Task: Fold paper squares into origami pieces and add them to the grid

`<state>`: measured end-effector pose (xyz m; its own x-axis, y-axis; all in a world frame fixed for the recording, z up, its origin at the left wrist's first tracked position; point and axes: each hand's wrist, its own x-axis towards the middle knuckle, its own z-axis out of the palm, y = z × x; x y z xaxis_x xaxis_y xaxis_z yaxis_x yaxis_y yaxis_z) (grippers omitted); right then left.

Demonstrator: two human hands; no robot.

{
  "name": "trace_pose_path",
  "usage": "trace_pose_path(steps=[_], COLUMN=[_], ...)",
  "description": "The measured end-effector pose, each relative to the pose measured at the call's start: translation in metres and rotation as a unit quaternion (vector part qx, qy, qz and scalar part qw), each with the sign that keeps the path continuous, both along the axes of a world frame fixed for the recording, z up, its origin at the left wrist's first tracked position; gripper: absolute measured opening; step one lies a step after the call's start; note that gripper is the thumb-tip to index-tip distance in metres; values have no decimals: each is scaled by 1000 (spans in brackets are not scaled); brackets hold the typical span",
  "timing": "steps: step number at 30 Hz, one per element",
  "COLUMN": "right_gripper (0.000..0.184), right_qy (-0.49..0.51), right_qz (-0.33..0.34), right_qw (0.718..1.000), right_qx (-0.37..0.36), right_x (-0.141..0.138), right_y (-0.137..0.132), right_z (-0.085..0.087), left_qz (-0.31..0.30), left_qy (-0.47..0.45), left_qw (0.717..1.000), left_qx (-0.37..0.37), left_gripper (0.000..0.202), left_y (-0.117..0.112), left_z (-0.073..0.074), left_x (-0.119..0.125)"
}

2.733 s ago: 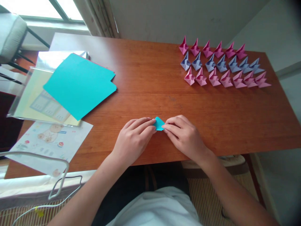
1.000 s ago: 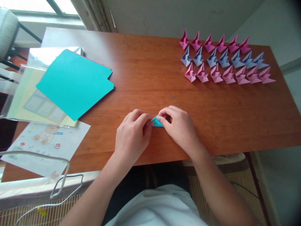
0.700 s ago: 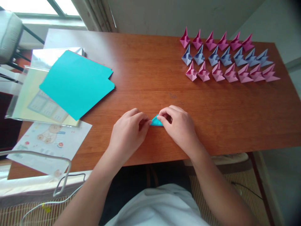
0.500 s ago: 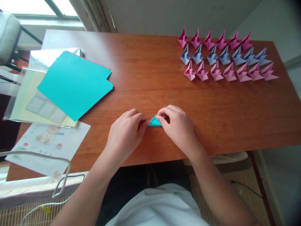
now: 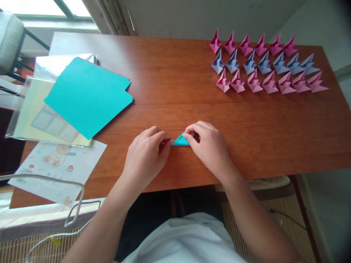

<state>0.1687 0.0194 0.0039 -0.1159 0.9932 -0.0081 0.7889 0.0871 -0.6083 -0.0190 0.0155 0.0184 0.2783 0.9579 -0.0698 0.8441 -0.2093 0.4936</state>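
Observation:
A small folded piece of turquoise paper (image 5: 181, 140) is held between my two hands near the table's front edge. My left hand (image 5: 149, 149) pinches its left corner between thumb and forefinger. With thumb and fingertips, my right hand (image 5: 205, 146) grips the upper right side and hides that end. The visible part is a low triangle with a layered lower edge.
Rows of folded paper figures, dark pink (image 5: 246, 45), blue (image 5: 249, 63) and light pink (image 5: 254, 82), stand at the back right of the wooden table (image 5: 164, 80). Turquoise sheets (image 5: 87, 98) lie left on plastic packets, beside a printed sheet (image 5: 63, 168) and a bent grey tube (image 5: 55, 176).
The whole view has shifted very slightly. Both hands keep their pinch on the turquoise paper, with hardly any movement of the fingers.

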Motion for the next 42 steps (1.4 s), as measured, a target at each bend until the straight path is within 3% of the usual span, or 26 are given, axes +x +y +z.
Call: trace_pose_path(steps=[4,9,15,21,34,42], right_gripper=[12,10,4,9,14,12], right_qy=[17,91,144,101,49,32], right_qz=[7,40,71,147,132,131], right_qw=[1000,992,985,982,989,991], right_qx=[23,75,56,63,37,20], right_x=[3,9,16,22,22,18], right_y=[-2,-8,-15,-14,-16,-12], right_z=[-2,-5,-3,-5,-4,2], left_qz=[-13,-40,-53,-55,10,-13], left_qy=[-35,-50,-38,4,59,72], left_qw=[999,998,998,998,998,997], left_qx=[-30,-28,6,30,27,13], left_gripper=[11,14,18,21,9,12], left_y=[5,3,-4,-9,-13,-10], left_z=[0,-3,-3,-3,2,5], left_x=[2,1,0,3,9,7])
